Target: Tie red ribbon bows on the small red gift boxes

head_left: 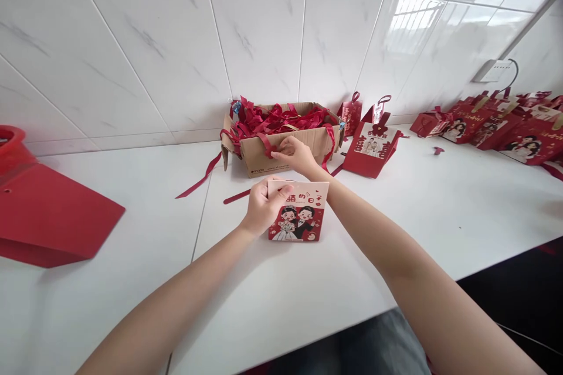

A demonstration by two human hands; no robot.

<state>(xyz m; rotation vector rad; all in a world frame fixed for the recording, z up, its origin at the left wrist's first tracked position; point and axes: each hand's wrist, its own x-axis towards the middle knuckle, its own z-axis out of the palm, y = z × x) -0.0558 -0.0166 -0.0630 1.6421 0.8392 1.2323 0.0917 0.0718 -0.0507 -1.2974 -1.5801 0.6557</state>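
Note:
My left hand point(264, 205) is closed on the top left of a small red and white card box point(297, 217) printed with a cartoon couple, held upright over the white counter. My right hand point(294, 155) is at the front wall of a brown cardboard box point(281, 155), its thumb and forefinger at a piece of dark red ribbon point(265, 143). Many red ribbons point(281, 120) fill the cardboard box, and some hang over its edges. A red strip point(236, 197) lies left of the card box, partly hidden behind my left hand.
Finished-looking red gift boxes stand right of the carton point(372, 149) and at the far right point(528, 140). A red folded piece point(57, 217) and a red plastic container point(13, 149) are at the left. The tiled wall point(264, 29) rises behind the counter point(272, 299).

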